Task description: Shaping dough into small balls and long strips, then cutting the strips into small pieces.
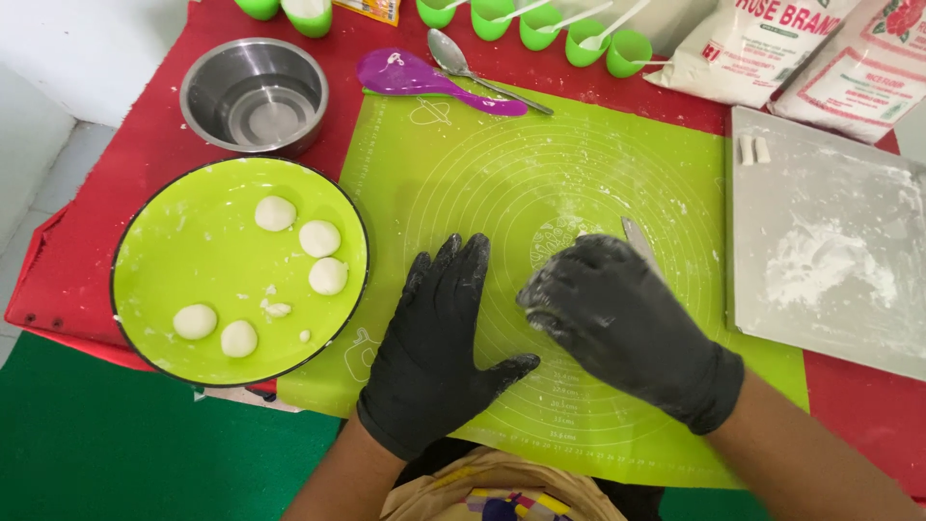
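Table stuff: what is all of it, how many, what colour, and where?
mat: one, green, middle
plate: one, green, left
dough balls: five, white, on plate
bowl: one, steel, upper left
paddle: one, purple, top of mat
spoon: one, metal, beside paddle
cups: several, green, top edge
bags: two, white, upper right
tray: one, grey, floury, right
left hand: black glove, flat on mat
right hand: black glove, floury, on mat

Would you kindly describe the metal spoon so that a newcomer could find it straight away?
Start at the large green mat on the red table and look along its far edge. There a purple paddle lies, with the spoon just beyond it. It alone is shiny bare metal, its slim handle crossing behind the paddle's handle.
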